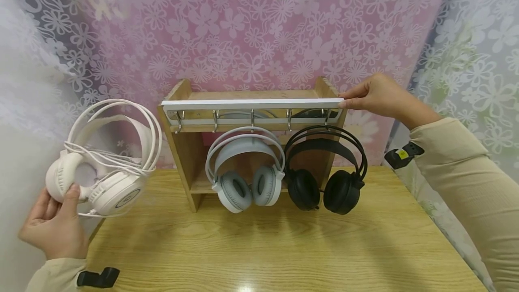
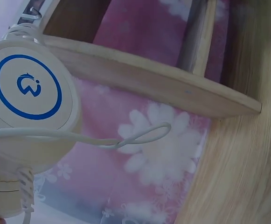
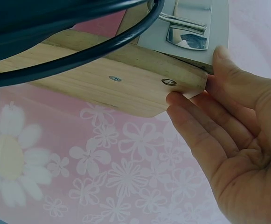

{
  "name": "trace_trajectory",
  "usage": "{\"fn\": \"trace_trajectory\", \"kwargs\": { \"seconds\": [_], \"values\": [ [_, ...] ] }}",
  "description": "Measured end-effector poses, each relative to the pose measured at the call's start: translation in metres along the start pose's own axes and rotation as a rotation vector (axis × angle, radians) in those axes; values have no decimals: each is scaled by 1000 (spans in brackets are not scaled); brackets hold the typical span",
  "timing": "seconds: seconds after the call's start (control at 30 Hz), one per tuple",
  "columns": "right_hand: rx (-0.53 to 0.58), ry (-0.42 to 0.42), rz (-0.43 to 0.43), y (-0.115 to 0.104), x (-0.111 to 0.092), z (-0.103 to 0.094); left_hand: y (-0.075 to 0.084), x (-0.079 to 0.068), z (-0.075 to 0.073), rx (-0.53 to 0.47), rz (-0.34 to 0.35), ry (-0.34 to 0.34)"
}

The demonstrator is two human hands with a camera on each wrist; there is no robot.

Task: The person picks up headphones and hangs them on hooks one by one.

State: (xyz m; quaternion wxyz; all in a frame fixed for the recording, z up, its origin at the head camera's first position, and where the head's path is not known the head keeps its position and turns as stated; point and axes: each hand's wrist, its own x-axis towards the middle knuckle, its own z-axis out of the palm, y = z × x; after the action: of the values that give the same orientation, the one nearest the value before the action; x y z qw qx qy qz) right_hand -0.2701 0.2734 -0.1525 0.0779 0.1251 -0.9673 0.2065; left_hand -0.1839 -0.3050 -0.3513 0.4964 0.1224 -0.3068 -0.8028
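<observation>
White headphones (image 1: pixel 121 193) are in my left hand (image 1: pixel 56 231), which grips one ear cup at the far left, off the table. Their white cable is bundled across the headband, and a loop (image 2: pixel 149 136) hangs out in the left wrist view. My right hand (image 1: pixel 375 96) pinches the right end of the wooden hook rack (image 1: pixel 180 161): the thumb lies on the white hook rail (image 1: pixel 251 103), the fingers on the wooden side. Grey headphones (image 1: pixel 265 186) hang from a middle hook. Black headphones (image 1: pixel 343 190) hang at the right end.
The rack stands on a wood-grain table (image 1: pixel 251 247) against a pink flowered backdrop (image 1: pixel 251 35). Several metal hooks (image 1: pixel 215 120) line its rail. Pale flowered sheets (image 1: pixel 478 80) flank the table. Dark wrist straps (image 1: pixel 97 277) sit on both sleeves.
</observation>
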Motion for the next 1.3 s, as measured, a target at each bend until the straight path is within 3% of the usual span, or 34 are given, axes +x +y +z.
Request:
{"fn": "trace_trajectory", "kwargs": {
  "seconds": [0.3,0.8,1.3],
  "values": [
    [6,-1,7,-2,-1,0,-4,-16,5,-150,17,7],
    [4,3,16,-1,-2,1,-18,-48,1,-176,-1,0],
    [14,12,13,-1,-3,2,-37,-74,0,-129,-17,-10]
  ]
}}
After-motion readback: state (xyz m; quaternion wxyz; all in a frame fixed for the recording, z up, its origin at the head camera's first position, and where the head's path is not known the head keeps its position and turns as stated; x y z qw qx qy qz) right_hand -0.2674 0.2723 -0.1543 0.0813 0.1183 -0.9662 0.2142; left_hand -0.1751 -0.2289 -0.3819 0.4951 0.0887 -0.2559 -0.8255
